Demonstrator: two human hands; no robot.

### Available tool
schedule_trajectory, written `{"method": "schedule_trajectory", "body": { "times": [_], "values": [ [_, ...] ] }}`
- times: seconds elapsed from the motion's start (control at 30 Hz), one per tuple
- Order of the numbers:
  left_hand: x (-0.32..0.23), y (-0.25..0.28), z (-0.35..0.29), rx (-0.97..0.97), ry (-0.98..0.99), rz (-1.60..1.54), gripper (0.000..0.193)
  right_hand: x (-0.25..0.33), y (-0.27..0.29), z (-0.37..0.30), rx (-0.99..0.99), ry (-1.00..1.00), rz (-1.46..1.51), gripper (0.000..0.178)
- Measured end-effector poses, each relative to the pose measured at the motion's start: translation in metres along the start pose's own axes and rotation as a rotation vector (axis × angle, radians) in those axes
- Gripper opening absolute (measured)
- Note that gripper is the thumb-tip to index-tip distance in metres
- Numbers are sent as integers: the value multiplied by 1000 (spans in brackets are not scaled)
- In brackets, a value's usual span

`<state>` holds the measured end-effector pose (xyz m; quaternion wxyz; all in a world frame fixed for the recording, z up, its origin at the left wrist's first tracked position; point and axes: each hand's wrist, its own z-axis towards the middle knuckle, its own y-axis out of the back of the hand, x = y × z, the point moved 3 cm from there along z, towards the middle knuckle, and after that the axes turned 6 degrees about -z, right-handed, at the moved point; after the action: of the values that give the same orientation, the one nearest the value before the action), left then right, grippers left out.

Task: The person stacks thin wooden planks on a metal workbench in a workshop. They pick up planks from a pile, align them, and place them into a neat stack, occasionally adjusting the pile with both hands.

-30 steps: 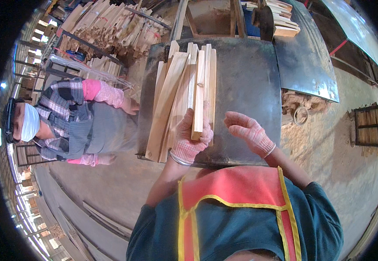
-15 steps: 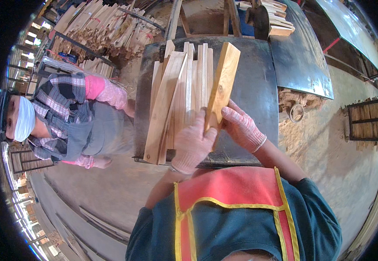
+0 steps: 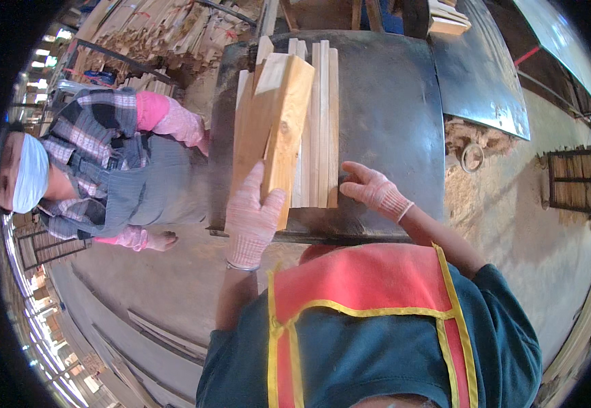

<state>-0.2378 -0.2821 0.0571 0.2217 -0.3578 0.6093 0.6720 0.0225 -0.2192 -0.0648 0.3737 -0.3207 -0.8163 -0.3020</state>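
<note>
A thick, yellowish wooden board (image 3: pixel 290 126) with a knot in its face slants over the left part of a row of paler wooden strips (image 3: pixel 322 129). My gloved left hand (image 3: pixel 253 219) grips its near end, thumb on the right side and fingers on the left. Just right of the strips, my gloved right hand (image 3: pixel 375 192) is open with nothing in it, its forefinger stretched toward them. The strips lie lengthwise on a dark metal tabletop (image 3: pixel 390 102). Their left ones are partly hidden under the board.
A co-worker (image 3: pixel 125 170) in a plaid shirt and apron stands at the table's left side. Large piles of wood strips (image 3: pixel 152 34) fill the far left. Another metal surface (image 3: pixel 479 75) adjoins on the right, with sawdust (image 3: pixel 482 139) below it. A rack of wood (image 3: pixel 581 180) stands farther right.
The thick board has moved left, from beside the strips to over them, with my left hand on it. My right hand has let go of it and stays at the right.
</note>
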Motion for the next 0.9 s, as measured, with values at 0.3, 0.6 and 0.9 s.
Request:
{"method": "schedule_trajectory", "body": {
  "times": [0.3,0.6,0.9],
  "values": [
    [11,6,7,-66,-155,492,70,2,-3,-3,65,29,125,71],
    [36,13,27,160,162,493,87,-4,-8,2,53,59,310,76],
    [16,13,31,357,363,465,97,1,-21,11,9,57,198,81]
  ]
}}
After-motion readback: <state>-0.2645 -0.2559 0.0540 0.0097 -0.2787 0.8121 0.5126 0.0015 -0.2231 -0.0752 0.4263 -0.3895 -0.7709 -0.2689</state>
